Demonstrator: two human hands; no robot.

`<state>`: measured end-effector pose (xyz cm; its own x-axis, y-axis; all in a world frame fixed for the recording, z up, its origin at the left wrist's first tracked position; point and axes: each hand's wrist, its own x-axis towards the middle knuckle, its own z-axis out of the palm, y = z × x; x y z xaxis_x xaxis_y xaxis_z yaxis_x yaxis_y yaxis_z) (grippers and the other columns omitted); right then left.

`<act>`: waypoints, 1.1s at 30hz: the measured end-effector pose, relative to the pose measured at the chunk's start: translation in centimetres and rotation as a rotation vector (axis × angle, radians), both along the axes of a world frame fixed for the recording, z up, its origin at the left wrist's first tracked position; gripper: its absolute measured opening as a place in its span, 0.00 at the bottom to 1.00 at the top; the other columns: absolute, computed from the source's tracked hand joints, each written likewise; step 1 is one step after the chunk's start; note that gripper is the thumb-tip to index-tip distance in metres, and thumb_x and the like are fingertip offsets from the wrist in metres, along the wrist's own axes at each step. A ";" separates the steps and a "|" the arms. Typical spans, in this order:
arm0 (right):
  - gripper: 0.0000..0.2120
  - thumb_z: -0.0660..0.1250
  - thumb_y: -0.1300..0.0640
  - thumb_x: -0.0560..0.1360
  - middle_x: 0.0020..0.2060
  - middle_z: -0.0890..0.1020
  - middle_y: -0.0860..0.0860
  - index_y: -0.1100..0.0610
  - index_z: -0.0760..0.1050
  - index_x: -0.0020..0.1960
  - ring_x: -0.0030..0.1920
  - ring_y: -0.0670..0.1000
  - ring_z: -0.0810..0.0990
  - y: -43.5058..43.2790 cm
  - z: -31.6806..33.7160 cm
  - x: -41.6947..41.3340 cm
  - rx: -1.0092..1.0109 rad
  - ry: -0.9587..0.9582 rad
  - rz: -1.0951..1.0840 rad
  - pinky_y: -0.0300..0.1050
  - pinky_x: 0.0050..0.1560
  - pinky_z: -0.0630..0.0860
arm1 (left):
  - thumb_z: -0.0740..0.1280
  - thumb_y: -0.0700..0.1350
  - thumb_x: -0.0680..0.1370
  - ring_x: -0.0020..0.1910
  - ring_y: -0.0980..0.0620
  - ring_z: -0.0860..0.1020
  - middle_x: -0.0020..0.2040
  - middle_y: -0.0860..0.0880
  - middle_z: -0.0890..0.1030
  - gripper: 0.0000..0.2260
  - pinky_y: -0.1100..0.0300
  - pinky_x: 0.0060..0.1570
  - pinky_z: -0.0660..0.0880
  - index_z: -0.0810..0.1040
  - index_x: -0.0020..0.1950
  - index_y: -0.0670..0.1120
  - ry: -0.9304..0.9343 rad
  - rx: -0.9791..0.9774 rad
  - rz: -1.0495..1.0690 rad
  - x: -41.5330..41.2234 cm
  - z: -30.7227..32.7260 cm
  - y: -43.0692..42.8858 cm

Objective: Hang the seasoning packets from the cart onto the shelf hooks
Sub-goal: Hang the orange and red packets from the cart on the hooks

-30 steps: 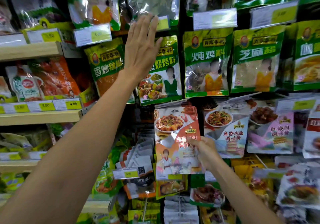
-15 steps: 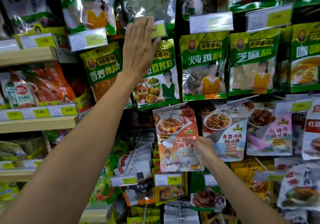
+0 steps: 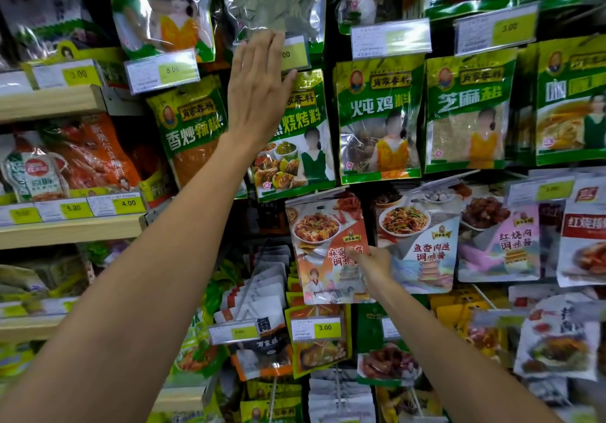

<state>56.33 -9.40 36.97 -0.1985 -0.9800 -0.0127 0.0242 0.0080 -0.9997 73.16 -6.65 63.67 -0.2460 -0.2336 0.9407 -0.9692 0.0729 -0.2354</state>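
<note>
My right hand (image 3: 373,267) pinches the right edge of an orange mapo-tofu seasoning packet (image 3: 324,249), held upright in front of the middle row of hooks. My left hand (image 3: 259,85) is raised flat, fingers straight, against the green barbecue seasoning packet (image 3: 295,147) and the price tag (image 3: 293,54) above it. A fish-flavoured pork sauce packet (image 3: 423,239) hangs just right of the held packet. The hook behind the held packet is hidden, and no cart is in view.
Green spice packets (image 3: 380,121) fill the upper hook row. Wooden shelves (image 3: 65,229) with price labels stand at the left. Below hang a yellow 3.00 tag (image 3: 316,329), white-backed packets (image 3: 255,294) and more sauce pouches (image 3: 557,337).
My right hand has lifted the orange packet slightly up and toward the hook row. My left hand stays flat against the green packet and price tag.
</note>
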 end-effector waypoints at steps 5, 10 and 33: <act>0.12 0.68 0.59 0.77 0.53 0.82 0.59 0.64 0.77 0.58 0.56 0.58 0.80 2.7 -0.8 -0.6 -0.049 0.146 0.025 0.53 0.58 0.76 | 0.54 0.43 0.82 0.71 0.43 0.67 0.70 0.39 0.70 0.19 0.52 0.74 0.57 0.67 0.71 0.36 0.056 -0.063 -0.130 -0.8 -2.4 1.9; 0.16 0.65 0.57 0.79 0.60 0.79 0.55 0.61 0.73 0.65 0.62 0.54 0.76 7.5 -2.5 -4.0 -0.181 0.290 -0.084 0.44 0.59 0.73 | 0.60 0.39 0.80 0.63 0.41 0.74 0.62 0.38 0.77 0.14 0.50 0.66 0.67 0.74 0.64 0.35 0.083 -0.032 -0.376 -4.0 -11.4 4.6; 0.13 0.62 0.57 0.80 0.34 0.82 0.48 0.60 0.81 0.42 0.35 0.40 0.78 33.2 -23.6 -39.0 0.338 0.211 -0.840 0.34 0.36 0.70 | 0.59 0.40 0.82 0.46 0.42 0.78 0.46 0.40 0.80 0.10 0.54 0.44 0.68 0.78 0.52 0.36 0.369 1.527 -0.917 -43.1 -47.4 13.2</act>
<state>17.36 23.82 13.39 -0.8721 -0.4646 -0.1537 -0.0285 0.3618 -0.9318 30.10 6.50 16.23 -0.6305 -0.7716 0.0843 -0.4837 0.4755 0.7348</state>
